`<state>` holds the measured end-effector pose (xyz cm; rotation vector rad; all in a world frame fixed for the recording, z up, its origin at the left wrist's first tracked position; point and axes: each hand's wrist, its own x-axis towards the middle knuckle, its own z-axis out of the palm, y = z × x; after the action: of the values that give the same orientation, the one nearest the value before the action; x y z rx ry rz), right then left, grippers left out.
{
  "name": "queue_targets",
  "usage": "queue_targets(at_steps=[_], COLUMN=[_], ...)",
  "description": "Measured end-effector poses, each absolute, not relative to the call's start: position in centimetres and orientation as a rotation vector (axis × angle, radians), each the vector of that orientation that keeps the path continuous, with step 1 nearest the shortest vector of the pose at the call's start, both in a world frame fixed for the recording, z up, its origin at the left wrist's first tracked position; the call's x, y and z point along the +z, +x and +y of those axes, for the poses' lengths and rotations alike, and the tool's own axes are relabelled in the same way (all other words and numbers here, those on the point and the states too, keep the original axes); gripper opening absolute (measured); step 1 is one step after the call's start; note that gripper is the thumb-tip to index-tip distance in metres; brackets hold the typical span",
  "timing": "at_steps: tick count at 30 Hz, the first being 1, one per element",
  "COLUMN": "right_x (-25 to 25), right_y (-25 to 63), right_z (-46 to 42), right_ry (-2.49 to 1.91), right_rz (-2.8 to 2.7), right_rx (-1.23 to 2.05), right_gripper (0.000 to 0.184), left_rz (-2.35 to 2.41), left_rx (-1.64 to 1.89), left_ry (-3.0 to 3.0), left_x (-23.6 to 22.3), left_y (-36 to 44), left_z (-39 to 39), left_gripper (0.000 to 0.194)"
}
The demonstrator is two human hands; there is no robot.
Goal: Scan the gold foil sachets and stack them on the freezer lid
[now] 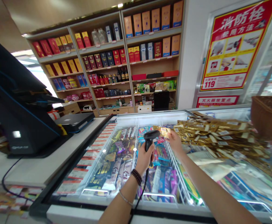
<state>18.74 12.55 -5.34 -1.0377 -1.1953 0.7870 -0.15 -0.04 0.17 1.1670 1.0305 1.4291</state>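
Observation:
My left hand [144,155] is wrapped round the handle of a black barcode scanner [151,135], whose cord runs down past my wrist. The scanner's head points toward a small gold foil packet [164,132]. That packet is pinched in the fingers of my right hand [175,143], a short way right of the scanner. Both hands are above the glass top of a chest freezer [80,203]. To the right of my right hand, a large heap of similar gold packets [210,132] lies on the glass, many with white labels.
On the left counter [89,130] stand a black checkout terminal [21,118] and a flat black device [75,120]. Under the glass are wire baskets of wrapped ice creams [120,174]. A brown wicker basket [267,115] is at the right. Shelves of boxes [104,59] line the back wall.

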Motion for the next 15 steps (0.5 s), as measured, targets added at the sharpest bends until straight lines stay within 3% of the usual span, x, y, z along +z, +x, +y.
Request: queue_targets(at_steps=[15], right_x=[-5.18], right_y=[19.09], right_z=[11.74], right_ry=[-0.983], right_rz=[-0.960], right_rx=[0.807], right_gripper=[0.050], left_rz=[1.073], left_rx=[1.495], left_ry=[1.156], left_x=[0.53], left_y=[-0.69], left_z=[0.29], left_gripper=[0.068])
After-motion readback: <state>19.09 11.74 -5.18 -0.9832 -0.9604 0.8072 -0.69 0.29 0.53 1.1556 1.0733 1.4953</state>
